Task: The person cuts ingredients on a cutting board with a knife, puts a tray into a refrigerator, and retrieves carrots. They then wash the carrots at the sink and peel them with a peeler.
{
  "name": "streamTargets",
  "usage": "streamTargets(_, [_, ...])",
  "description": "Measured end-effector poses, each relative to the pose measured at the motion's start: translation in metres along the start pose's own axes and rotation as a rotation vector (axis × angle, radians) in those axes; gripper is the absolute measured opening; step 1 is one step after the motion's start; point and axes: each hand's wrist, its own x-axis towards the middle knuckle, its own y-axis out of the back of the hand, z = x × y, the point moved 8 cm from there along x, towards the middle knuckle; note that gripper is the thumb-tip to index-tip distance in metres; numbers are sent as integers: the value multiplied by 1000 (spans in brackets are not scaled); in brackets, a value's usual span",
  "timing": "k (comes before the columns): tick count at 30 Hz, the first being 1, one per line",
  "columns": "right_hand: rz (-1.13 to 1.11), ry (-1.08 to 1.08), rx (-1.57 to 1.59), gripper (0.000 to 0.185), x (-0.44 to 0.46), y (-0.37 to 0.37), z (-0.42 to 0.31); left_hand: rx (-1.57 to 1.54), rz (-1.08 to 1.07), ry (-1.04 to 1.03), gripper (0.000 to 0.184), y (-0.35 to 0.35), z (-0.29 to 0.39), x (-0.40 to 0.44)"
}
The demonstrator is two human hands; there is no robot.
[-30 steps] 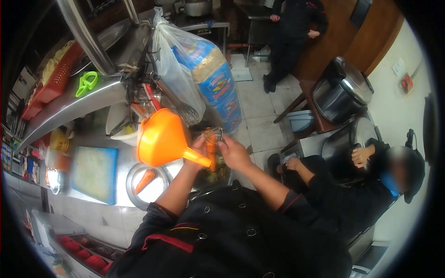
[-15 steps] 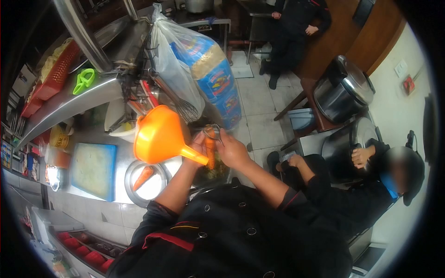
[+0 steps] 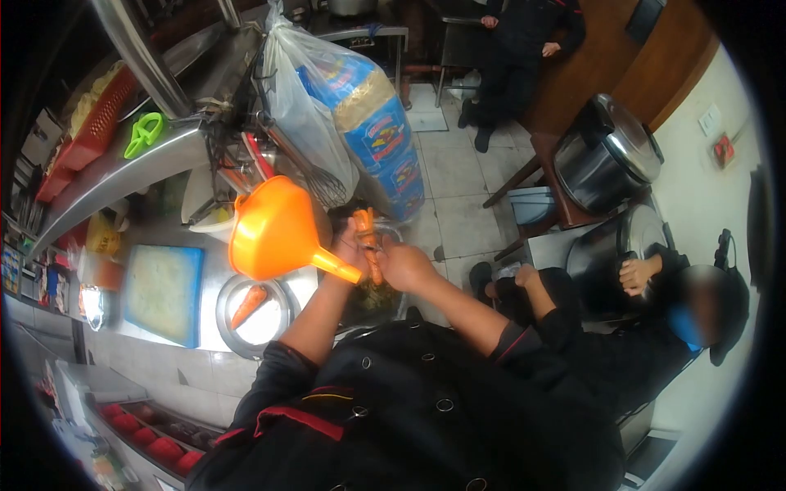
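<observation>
fingers (image 3: 352, 235) on either side of one carrot (image 3: 365, 222), long way pointing off from the body

ok so the left hand (image 3: 345, 250) is pinching the carrot from its left side, up toward the far end. right hand (image 3: 407, 266) sits close on the other side, its fingers curled in around what looks like a peeler (image 3: 371, 248). that bit is small and blurry, so can't tell the exact grip. the carrot's long axis runs away from the chest, leaning just a little, with the peeler seemingly across it. which hand is nearer? honestly neither, the carrot is right between the two. underneath is a tub (image 3: 402, 311) with dark greenish stuff in it, can't make out what.

head count: two carrots. one's in the hands, the second carrot (image 3: 248, 307) lies slantwise on a plate (image 3: 223, 315) over to the left. one plate, one peeler, one tub. one orange funnel (image 3: 274, 229), its spout overlapping the left wrist from this angle. one board (image 3: 164, 295) on the metal surface (image 3: 304, 285), left of the plate. two big pots (image 3: 610, 143) off to the right. two other people (image 3: 524, 57), one standing at the back, one low down by the pots.
</observation>
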Motion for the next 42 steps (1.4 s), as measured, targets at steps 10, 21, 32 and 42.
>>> streamTargets(10, [-309, -25, -160, 38, -10, -17, 6, -83, 137, -28, 53, 73, -8, 25])
streamTargets(21, [-518, 25, -269, 37, -9, -45, 16, -134, 483, -306, 44, 143, 4, 0])
streamTargets(32, [-35, -73, 210, 53, 29, -33, 32, -75, 298, -234, 30, 68, -15, -33])
streamTargets(42, [-52, 13, 440, 36, 44, -52, 32, 28, 334, -277, 27, 69, -12, -66])
